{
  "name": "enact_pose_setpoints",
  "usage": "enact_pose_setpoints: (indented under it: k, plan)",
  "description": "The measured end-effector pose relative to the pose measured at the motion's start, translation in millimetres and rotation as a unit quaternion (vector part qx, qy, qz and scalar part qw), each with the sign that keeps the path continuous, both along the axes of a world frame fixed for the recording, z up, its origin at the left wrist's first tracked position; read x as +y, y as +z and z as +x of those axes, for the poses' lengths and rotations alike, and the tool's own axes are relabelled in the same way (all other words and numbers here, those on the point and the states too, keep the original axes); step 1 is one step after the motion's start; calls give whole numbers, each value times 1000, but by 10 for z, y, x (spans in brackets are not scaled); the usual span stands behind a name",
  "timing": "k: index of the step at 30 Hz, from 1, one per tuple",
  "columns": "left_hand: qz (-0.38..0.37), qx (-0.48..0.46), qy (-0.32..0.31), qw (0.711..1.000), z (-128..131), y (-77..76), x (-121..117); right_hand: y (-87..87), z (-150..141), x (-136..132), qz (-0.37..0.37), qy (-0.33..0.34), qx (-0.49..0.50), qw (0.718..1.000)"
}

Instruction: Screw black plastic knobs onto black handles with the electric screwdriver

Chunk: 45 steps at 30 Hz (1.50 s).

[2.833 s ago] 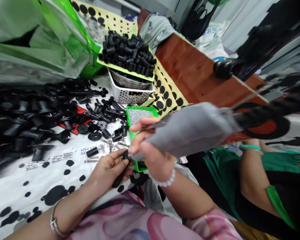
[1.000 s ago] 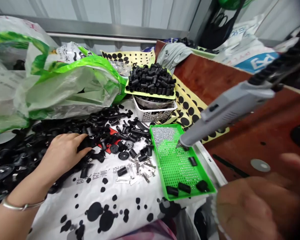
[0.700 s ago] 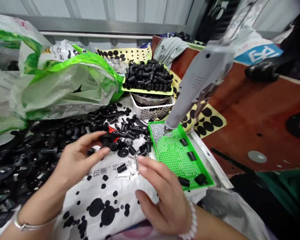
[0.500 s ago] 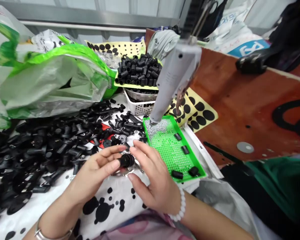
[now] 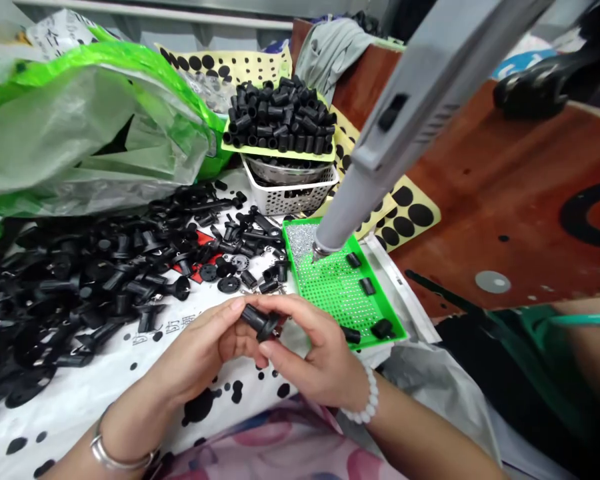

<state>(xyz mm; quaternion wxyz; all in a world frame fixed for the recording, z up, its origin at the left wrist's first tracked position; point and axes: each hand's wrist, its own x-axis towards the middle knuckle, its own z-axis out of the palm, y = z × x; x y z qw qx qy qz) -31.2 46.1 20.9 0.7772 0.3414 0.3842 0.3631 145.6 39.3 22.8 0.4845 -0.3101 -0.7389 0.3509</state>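
Note:
A small black flanged plastic part (image 5: 258, 321), round like a short tube with a collar, lies between my two hands above the table. My left hand (image 5: 213, 347) is closed around its tube end, with the thumb along the top. From the other side my right hand (image 5: 315, 357) pinches the collar end between thumb and fingers. Just beyond them a grey electric screwdriver (image 5: 360, 200) points its bit down over a green perforated tray (image 5: 330, 287). Small silvery screws (image 5: 300, 240) fill the tray's far left corner, and several short black sleeves (image 5: 367, 287) lie along its right side.
Black plastic parts (image 5: 95, 287) are heaped over the left of the table. Behind stands a white basket (image 5: 290, 199), topped by a yellow tray of black sleeves (image 5: 280, 120). A green-and-white plastic bag (image 5: 95, 133) is at back left; a reddish-brown board (image 5: 480, 220) borders the right.
The black part has turned so its tube points up-left, and my right fingers have closed on its collar. The view has shifted, with the screwdriver appearing larger.

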Motion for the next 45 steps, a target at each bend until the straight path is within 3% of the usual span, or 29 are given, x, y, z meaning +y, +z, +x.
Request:
enact_pose_setpoints:
  k: [3, 5, 8, 11, 14, 18, 21, 27, 30, 34, 45]
  plan:
    - [50, 128, 55, 989, -54, -10, -2, -1, 19, -3, 4, -13, -32, 999]
    - [79, 165, 63, 981, -80, -9, -5, 1, 29, 9, 39, -19, -81, 996]
    - [72, 134, 40, 988, -86, 5, -8, 15, 32, 34, 96, -21, -118, 988]
    - [7, 60, 49, 997, -76, 22, -7, 27, 30, 39, 108, -43, -81, 990]
    - [-57, -22, 55, 997, -69, 22, -15, 3, 24, 11, 39, -69, -25, 997]
    - [-88, -73, 50, 992, -48, -5, -46, -82, -2, -44, -81, -83, 56, 992]
    - [-104, -86, 47, 990, -25, -19, -75, -115, 3, -57, -84, -55, 78, 992]
    - [-159, -86, 6, 983, 55, -19, -129, -24, 132, -23, 23, 25, 37, 999]
    - [-183, -80, -18, 980, 104, -27, -150, 4, 198, -13, 40, 54, 20, 998]
    - [-199, -46, -43, 978, 143, -34, -161, -13, 256, -32, 36, 38, 15, 999]
    - [-99, 73, -86, 989, 173, 16, -179, -49, 277, -160, 2, 10, 36, 999]
